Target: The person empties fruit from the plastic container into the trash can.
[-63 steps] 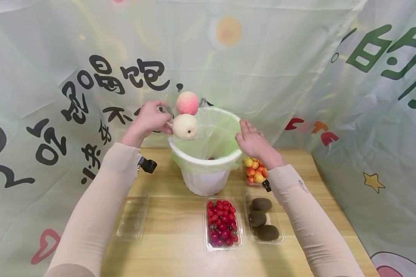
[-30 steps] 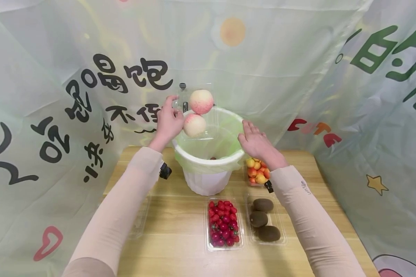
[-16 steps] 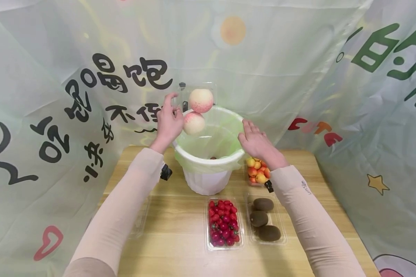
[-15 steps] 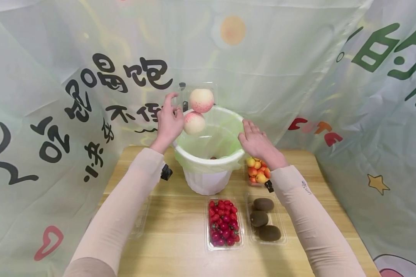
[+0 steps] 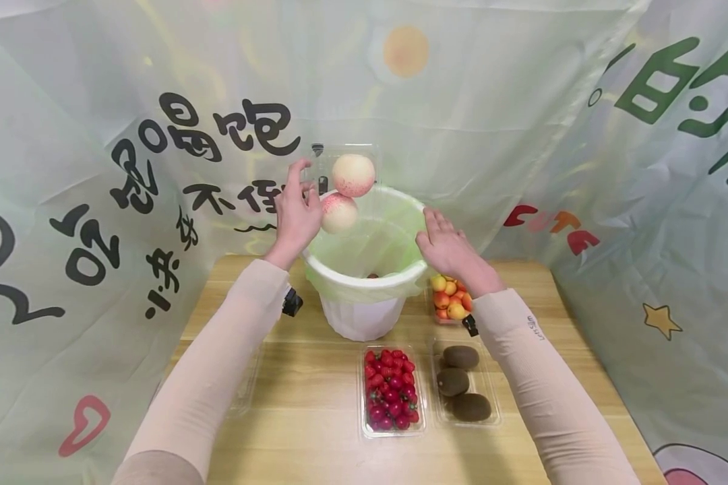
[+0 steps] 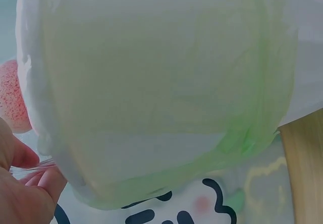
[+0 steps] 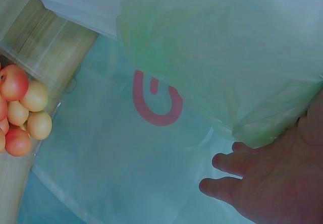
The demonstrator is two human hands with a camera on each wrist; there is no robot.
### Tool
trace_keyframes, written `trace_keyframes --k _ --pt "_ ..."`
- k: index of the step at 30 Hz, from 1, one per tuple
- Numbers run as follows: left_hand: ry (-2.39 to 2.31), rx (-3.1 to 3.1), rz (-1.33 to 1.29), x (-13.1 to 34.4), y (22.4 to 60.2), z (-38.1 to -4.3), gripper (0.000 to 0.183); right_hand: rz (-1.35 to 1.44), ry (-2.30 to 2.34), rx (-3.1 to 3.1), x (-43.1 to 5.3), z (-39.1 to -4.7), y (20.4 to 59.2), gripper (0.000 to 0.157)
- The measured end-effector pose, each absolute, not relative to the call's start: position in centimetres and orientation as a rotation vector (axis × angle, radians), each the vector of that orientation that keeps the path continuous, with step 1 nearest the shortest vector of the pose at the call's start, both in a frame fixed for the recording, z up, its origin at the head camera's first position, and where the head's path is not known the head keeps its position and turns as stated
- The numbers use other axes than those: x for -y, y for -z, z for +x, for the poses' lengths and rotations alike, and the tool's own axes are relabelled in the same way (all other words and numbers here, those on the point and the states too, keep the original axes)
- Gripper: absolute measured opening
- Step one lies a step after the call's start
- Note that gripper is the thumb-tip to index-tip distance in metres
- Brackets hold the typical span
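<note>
Over the bin (image 5: 367, 286), the peach tray (image 5: 347, 146) runs lengthwise up the view.

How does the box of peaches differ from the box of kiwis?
The peach box is held up in the left hand; the kiwi box sits on the table. The peaches are pale with pink speckles; the kiwis are brown. Two peaches show, against three kiwis. Both boxes are clear.
</note>
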State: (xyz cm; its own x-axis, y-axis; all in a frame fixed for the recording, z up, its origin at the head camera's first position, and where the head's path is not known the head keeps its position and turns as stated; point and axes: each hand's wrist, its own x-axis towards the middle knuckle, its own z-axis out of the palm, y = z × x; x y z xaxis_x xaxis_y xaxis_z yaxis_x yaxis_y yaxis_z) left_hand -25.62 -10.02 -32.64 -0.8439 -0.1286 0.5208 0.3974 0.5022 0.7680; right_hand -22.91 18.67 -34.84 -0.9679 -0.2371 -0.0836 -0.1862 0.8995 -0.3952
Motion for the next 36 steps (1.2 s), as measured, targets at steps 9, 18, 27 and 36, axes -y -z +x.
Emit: trace_keyframes --k 9,18,27,36 --pt "1.339 2.189 -0.212 9.84 32.62 -25.64 0.05 -0.327 0.592 -2.925 -18.58 -22.89 34.61 0.072" --pt "1.341 2.193 -0.216 10.03 32.8 -25.6 0.053 -0.327 0.563 -2.931 -18.62 -23.0 34.6 0.072" --pt "1.329 2.13 -0.248 10.0 33.17 -25.73 0.05 -0.328 0.557 -2.931 -18.59 -23.02 34.54 0.072" --pt "1.297 2.108 -0.254 9.92 33.15 -25.55 0.048 -0.341 0.55 -2.936 -18.58 -23.03 34.56 0.072"
